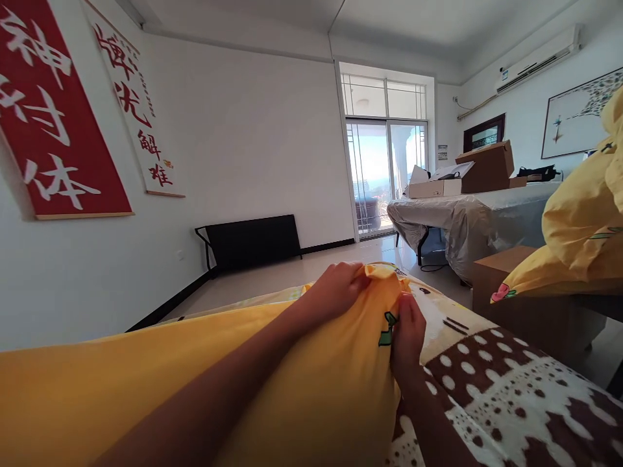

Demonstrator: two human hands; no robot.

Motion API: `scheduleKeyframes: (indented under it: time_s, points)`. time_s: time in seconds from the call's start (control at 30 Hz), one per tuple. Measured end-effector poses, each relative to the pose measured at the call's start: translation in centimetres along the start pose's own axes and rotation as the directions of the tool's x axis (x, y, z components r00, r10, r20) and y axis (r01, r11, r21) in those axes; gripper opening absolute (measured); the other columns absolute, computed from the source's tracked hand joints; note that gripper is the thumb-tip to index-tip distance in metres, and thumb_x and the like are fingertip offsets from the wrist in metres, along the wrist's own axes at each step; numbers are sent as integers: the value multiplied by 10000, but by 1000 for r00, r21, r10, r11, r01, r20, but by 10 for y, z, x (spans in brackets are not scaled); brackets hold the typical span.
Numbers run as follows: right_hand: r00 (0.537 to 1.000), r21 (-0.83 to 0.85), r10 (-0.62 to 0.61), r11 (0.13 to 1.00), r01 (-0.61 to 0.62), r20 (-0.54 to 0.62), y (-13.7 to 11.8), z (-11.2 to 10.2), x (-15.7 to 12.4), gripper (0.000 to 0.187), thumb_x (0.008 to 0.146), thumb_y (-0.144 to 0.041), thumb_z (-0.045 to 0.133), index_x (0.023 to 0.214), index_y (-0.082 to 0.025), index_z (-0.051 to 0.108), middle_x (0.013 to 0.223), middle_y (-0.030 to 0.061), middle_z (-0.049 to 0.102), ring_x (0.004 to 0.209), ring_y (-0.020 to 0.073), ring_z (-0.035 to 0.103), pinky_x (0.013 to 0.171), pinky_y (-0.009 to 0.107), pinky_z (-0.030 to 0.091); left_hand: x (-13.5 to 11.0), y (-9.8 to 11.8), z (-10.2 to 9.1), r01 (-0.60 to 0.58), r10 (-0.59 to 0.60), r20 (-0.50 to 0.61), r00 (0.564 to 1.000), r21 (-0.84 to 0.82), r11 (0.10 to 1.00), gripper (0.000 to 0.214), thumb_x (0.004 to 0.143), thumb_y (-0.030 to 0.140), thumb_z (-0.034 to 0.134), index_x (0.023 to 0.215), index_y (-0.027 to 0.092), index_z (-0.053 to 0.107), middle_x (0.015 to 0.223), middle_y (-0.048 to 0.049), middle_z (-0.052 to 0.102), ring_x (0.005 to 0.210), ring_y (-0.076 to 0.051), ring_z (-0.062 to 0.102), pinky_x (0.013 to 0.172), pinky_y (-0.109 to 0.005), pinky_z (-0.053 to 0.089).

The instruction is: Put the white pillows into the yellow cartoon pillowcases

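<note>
A yellow cloth cover point(316, 383) with a green printed patch spreads across the lower left and middle of the view. My left hand point(341, 285) is closed on its bunched far edge. Close to the right of it, my right hand point(409, 327) pinches the same gathered edge with thumb and fingers. The cloth is drawn up into folds between the two hands. Under and beside it lies a brown and cream patterned blanket point(487, 383) with white spots. Some fingertips are hidden in the folds.
At the right, more bunched yellow cloth point(579, 240) rests above a cardboard box point(506, 259). Behind stands a plastic-covered table point(462, 214) bearing an open brown box point(487, 168). A folded black panel point(253, 243) leans by the white wall, left of a glass door point(372, 175).
</note>
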State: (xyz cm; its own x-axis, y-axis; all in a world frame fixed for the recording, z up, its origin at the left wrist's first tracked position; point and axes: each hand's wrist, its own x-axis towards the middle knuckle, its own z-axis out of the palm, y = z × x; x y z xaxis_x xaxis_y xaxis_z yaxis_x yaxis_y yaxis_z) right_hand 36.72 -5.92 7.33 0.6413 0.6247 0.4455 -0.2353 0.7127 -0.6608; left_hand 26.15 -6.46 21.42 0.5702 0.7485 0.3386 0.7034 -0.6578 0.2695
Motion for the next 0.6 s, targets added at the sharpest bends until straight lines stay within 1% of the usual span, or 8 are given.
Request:
scheduleKeyframes:
  time_s: [0.07,0.17,0.23,0.33,0.37,0.5,0.57,0.6]
  points:
    - [995,-120,-91,988,94,26,5,0,-6,316,864,-481,485,734,-193,478,627,-56,402,558,93,388,513,206,337,0,-7,0,91,-94,5,996,-286,954,328,868,422,381,762,165,555,786,-28,616,721,-176,547,641,-281,394]
    - [977,-258,-107,954,152,183,15,-2,-10,314,875,-457,488,708,-196,441,613,-56,400,552,97,375,513,215,322,-1,-18,0,221,-192,116,975,-650,727,402,823,534,451,891,162,590,788,-26,645,715,-183,590,648,-290,452]
    - [971,-251,-95,956,150,220,25,-5,-6,342,884,-478,460,692,-195,438,603,-53,398,545,98,372,509,217,317,-1,-24,1,253,-222,141,965,-728,637,427,787,553,516,913,156,609,772,-29,657,703,-182,606,642,-287,464]
    - [938,-161,44,987,13,345,40,-14,8,420,838,-550,493,628,-190,446,562,-54,396,517,92,369,496,212,322,0,-28,3,297,-283,143,948,-718,630,406,749,540,587,847,147,626,734,-25,656,628,-149,589,580,-255,446]
    - [889,-145,134,986,-77,437,43,-19,14,442,811,-574,520,608,-186,459,541,-55,402,497,88,366,486,208,325,1,-29,4,326,-305,164,938,-715,618,392,737,528,610,823,146,624,715,-22,653,597,-138,578,559,-247,439]
    - [569,-283,434,898,-338,699,44,-41,36,465,741,-614,577,629,-163,566,492,-58,438,411,66,360,404,185,296,4,-30,5,443,-344,299,890,-746,497,350,688,462,689,780,131,625,690,-46,658,567,-145,584,532,-257,456]
    - [506,-346,458,888,-303,731,33,-48,44,439,755,-583,585,669,-153,601,530,-38,488,431,76,422,400,183,317,4,-29,4,459,-349,323,879,-771,441,325,686,433,703,764,128,622,703,-62,666,594,-163,606,551,-275,482]
    - [529,-342,426,905,-253,734,25,-49,46,406,764,-553,594,706,-152,618,575,-24,526,472,90,470,421,189,349,3,-28,3,456,-350,323,880,-779,429,321,690,430,705,759,128,620,708,-65,667,601,-165,610,556,-277,488]
